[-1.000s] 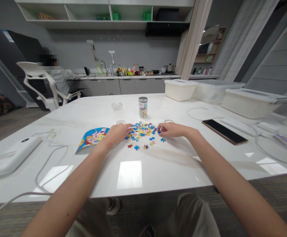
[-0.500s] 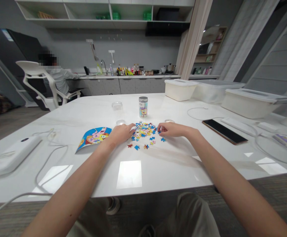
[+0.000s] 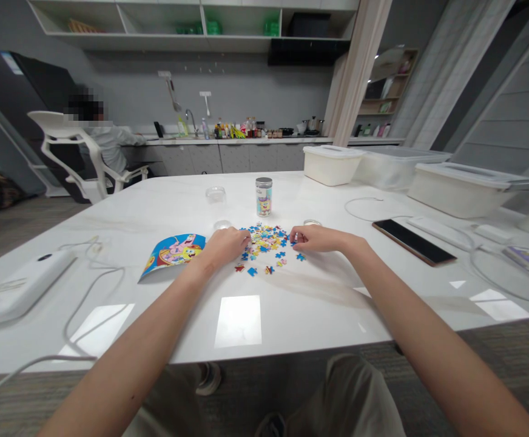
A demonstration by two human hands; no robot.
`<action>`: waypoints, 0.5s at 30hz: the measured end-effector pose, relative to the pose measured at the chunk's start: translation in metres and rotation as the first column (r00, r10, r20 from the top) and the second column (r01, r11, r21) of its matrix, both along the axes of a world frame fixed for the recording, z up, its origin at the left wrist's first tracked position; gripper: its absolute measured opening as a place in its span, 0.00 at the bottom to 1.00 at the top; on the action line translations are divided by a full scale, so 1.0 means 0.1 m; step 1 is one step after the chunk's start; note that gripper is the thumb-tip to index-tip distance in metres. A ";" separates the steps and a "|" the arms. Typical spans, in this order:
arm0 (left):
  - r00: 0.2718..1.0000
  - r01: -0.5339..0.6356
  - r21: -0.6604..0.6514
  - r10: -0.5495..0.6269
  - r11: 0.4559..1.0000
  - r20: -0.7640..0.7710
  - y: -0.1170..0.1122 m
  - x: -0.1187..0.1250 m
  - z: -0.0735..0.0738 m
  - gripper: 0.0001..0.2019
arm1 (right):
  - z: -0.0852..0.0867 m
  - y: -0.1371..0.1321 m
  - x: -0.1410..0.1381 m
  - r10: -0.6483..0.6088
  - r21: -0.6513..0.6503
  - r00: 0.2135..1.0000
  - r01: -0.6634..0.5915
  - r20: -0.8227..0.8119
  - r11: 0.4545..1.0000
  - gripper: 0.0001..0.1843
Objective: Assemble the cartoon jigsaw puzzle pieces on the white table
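A loose pile of small jigsaw puzzle pieces, mostly blue and yellow, lies on the white table. At its left edge my left hand rests with fingers curled together; what they hold, if anything, is hidden. On the opposite side my right hand has its thumb and fingertips closed around a blue puzzle piece. Several pieces lie apart in front of the pile. A curved picture sheet with cartoon figures is beside my left forearm. Behind the pile stands a clear can with a silver lid and cartoon label.
Clear round lids or containers lie near the can. To the right are a phone, cables and lidded storage boxes. A white device with a cable lies left. Another person sits at the far left.
My left hand has shifted slightly right toward the pile, and its fingers have curled in more. My right hand is almost unchanged.
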State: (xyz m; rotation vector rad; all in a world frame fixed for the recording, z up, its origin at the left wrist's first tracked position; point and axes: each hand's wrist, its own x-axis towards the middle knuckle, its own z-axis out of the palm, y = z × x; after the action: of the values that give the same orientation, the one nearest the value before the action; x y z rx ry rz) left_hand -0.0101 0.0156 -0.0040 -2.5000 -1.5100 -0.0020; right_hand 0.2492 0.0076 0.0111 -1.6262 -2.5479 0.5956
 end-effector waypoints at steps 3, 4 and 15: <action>1.000 -0.018 0.036 0.018 0.999 0.016 -0.01 0.00 0.02 0.19 | 0.01 -0.01 0.00 -0.001 -0.005 1.000 0.001 -0.006 1.000 0.15; 0.999 -0.025 0.044 0.023 0.999 0.026 -0.01 0.00 0.02 0.19 | 0.00 -0.01 0.00 0.001 -0.004 1.000 -0.001 -0.007 1.000 0.15; 1.000 0.004 0.017 -0.004 1.000 0.001 0.04 -0.02 -0.07 0.20 | -0.05 0.05 0.03 0.032 0.030 0.999 -0.032 0.014 0.999 0.15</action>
State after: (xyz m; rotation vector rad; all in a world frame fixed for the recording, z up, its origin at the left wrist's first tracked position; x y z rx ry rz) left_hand -0.0125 0.0193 -0.0113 -2.4907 -1.4989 -0.0167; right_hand 0.2520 0.0122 0.0065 -1.5878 -2.5840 0.5472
